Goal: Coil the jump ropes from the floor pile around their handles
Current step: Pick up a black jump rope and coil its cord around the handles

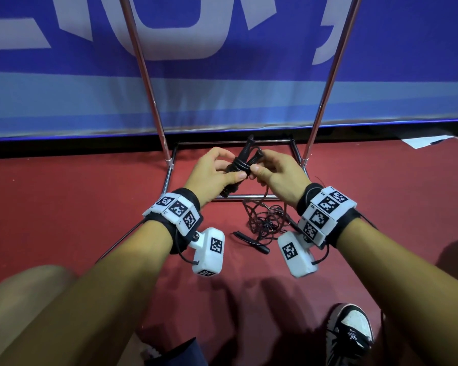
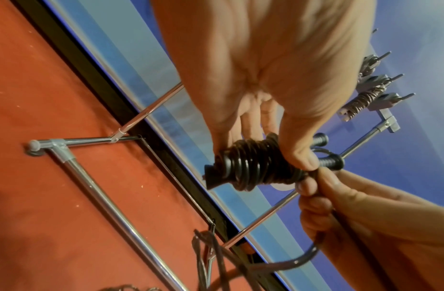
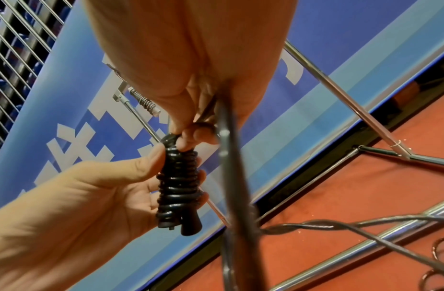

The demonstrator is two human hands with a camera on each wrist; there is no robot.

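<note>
Left hand [image 1: 214, 172] grips the paired black ribbed plastic handles [image 3: 178, 186], right hand [image 1: 275, 173] pinches the thin black cord [image 3: 232, 167] beside them — light, springy, slippery, so keep tension. Tangled pile [image 1: 265, 220] lies on the near red floor [image 1: 77, 207].

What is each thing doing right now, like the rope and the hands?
Left hand: grips the wrapped handles.
Right hand: pinches the loose cord at the bundle.
Handles: side by side, cord coiled around them.
Loose cord: hangs down, not yet wound.
Floor pile: tangled on the floor.
Metal rack: standing.
</note>
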